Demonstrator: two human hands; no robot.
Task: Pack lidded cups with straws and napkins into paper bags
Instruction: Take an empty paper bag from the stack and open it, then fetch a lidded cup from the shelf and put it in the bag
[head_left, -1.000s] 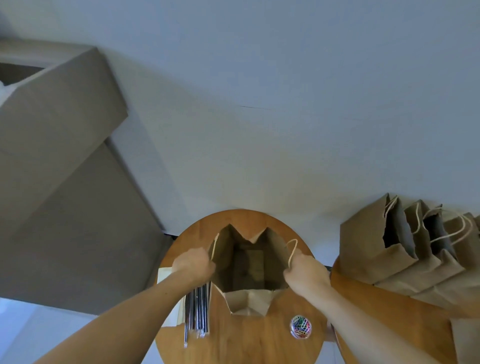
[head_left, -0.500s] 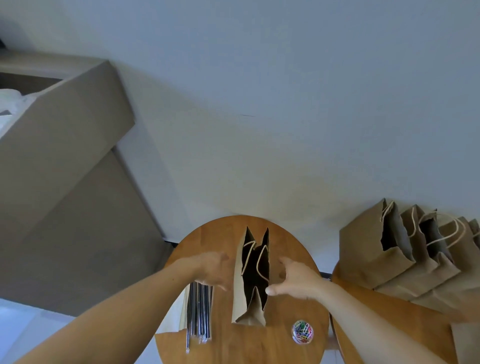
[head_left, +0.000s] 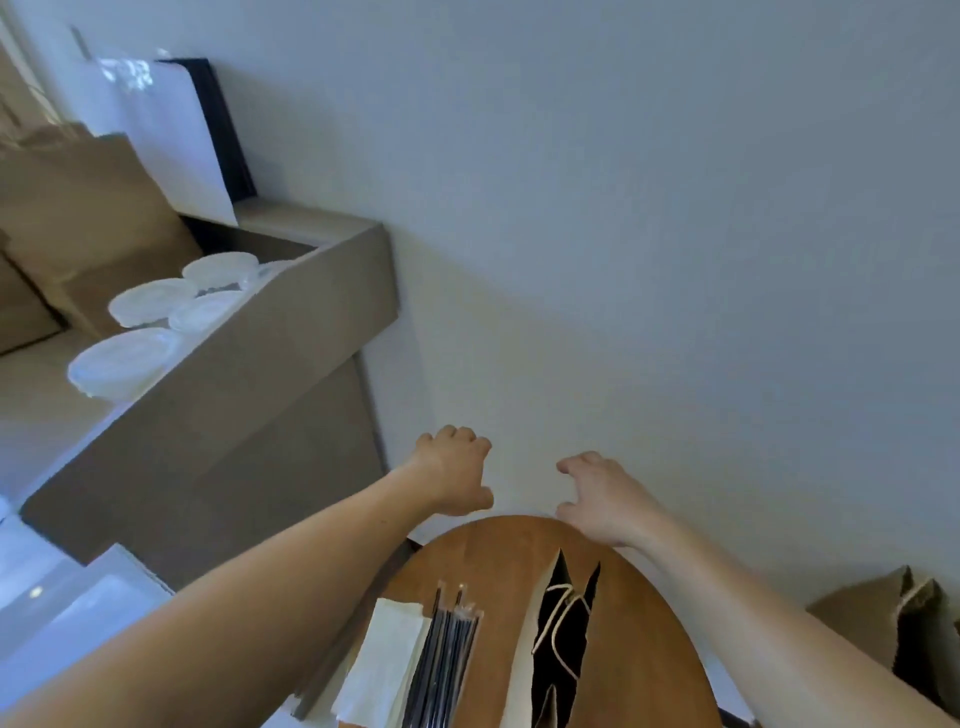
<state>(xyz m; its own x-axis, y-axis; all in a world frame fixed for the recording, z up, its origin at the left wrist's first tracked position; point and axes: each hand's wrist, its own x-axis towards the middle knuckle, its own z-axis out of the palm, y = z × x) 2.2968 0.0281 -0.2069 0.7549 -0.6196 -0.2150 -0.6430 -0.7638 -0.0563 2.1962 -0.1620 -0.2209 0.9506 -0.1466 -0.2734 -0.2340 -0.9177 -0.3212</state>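
A brown paper bag stands on the round wooden table, its mouth narrowed to a slit with the white cord handles hanging inside. Left of it lie several black wrapped straws and a stack of white napkins. My left hand and my right hand hover in the air beyond the table's far edge, fingers loosely curled, holding nothing. Several clear lidded cups stand on the grey counter at the upper left.
A grey counter with a raised edge rises to the left of the table. Brown bags and a white board stand behind the cups. More brown paper bags sit at the lower right. A plain wall fills the background.
Both hands have let go of the bag and lifted away beyond the table. The bag's mouth went from wide open to a narrow slit. The view has swung left, revealing the cups.
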